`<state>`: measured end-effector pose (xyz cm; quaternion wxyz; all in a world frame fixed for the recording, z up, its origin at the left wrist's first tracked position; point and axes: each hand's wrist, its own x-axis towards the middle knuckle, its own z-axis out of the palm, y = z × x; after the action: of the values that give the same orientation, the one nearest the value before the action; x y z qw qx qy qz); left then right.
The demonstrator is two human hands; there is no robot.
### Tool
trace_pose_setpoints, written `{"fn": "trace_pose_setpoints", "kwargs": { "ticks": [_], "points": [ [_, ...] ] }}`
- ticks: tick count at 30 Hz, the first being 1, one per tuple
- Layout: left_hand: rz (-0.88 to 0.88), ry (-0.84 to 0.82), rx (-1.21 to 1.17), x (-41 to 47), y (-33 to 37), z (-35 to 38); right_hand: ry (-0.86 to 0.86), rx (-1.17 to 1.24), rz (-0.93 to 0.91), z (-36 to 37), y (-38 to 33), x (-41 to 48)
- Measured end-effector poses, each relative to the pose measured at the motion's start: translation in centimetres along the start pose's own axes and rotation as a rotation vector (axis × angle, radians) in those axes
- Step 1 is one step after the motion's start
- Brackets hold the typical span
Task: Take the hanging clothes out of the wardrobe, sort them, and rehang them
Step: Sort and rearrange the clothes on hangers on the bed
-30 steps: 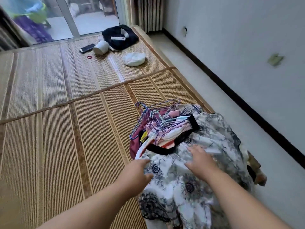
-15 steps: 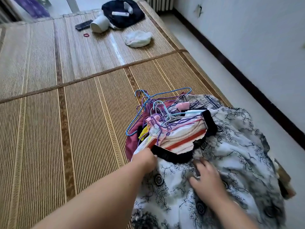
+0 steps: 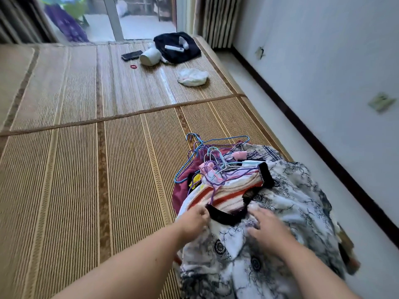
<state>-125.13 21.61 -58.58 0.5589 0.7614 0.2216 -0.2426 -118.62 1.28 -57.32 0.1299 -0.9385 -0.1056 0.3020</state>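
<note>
The pile of clothes lies at the right edge of the woven mat, beside the strip of floor along the wall. On top we see a white printed garment with a black collar. Our left hand pinches this garment with curled fingers just beside the collar. Our right hand, a bit blurred, rests flat on the print with its fingers spread and holds nothing. A striped garment and a tangle of coloured hangers lie just beyond. Farther off on the mat are a crumpled white cloth, a dark cloth, a phone and a red ring.
</note>
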Motion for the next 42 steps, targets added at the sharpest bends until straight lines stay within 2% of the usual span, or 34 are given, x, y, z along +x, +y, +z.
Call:
{"fn": "trace_pose_setpoints", "kwargs": {
  "ticks": [2, 6, 11, 14, 16, 19, 21, 23, 27, 31, 35, 38, 42],
  "points": [
    [-0.04, 0.001, -0.147, -0.1, 0.0, 1.5, -0.023, 0.004, -0.024, 0.6, -0.1, -0.1],
    [-0.087, 0.061, -0.024, 1.4, -1.0, 3.4, -0.086, -0.031, -0.014, 2.4, 0.2, 0.0],
    [-0.222, 0.096, -0.12, 3.4, -1.7, 3.8, -0.133, -0.045, 0.007, 4.7, 1.8, 0.9],
    [-0.157, 0.138, -0.053, 3.9, -1.3, 4.4, -0.108, -0.01, 0.012, 5.1, 2.2, 0.8],
    [-0.078, 0.204, 0.056, 3.6, -0.8, 4.8, -0.011, 0.017, -0.008, 4.5, 2.2, 0.7],
    [0.05, 0.339, 0.02, 1.9, -0.5, 4.2, 0.375, 0.077, -0.076, 1.7, 1.5, 0.2],
    [0.149, 0.322, -0.027, -0.2, -0.3, 2.7, 0.627, 0.08, -0.127, -1.4, 0.7, 0.0],
    [0.193, 0.24, -0.075, -3.1, -0.1, 0.3, 0.702, -0.009, -0.163, -4.8, -0.4, -0.2],
    [0.223, 0.163, -0.206, -10.7, -0.6, -4.7, 0.506, -0.347, -0.124, -9.4, -4.0, -1.5],
    [0.291, 0.229, -0.152, -19.9, -3.6, -9.1, 0.266, -0.251, -0.156, -9.6, -7.5, -5.5],
    [0.36, 0.371, -0.119, -29.7, -8.0, -14.1, 0.295, -0.123, -0.309, -6.8, -11.9, -11.8],
    [0.351, 0.466, -0.123, -37.2, -12.0, -17.7, 0.297, -0.025, -0.464, -3.9, -17.8, -17.1],
    [0.326, 0.561, -0.154, -46.4, -17.2, -22.2, 0.31, -0.122, -0.659, -0.3, -26.2, -23.8]
  ]
}}
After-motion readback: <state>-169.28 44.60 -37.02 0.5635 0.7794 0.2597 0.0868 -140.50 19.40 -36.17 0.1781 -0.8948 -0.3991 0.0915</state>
